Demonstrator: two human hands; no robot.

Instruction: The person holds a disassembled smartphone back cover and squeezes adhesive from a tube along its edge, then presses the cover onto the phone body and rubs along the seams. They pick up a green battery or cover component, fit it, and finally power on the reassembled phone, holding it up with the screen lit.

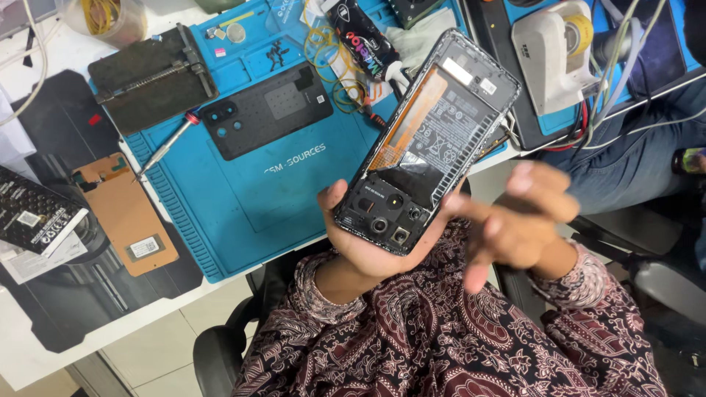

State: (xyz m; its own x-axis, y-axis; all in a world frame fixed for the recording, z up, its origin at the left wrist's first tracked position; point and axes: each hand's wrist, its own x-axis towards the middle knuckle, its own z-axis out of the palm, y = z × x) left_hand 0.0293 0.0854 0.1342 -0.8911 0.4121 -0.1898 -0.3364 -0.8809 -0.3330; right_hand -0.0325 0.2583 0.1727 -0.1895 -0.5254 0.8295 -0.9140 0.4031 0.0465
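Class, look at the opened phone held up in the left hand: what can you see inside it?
Inside the opened phone: a large black battery with an orange strip, and camera lenses at the lower end. The left hand covers the bottom edge; parts beneath the battery stay hidden.

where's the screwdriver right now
In the head view the screwdriver lies on the left part of the blue mat, between the black clamp block and the removed back cover.

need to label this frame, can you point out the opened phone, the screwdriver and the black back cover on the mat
opened phone (430, 140): head view, on its exposed battery
screwdriver (168, 145): head view, on the middle of its metal shaft
black back cover (266, 110): head view, on its flat inner face
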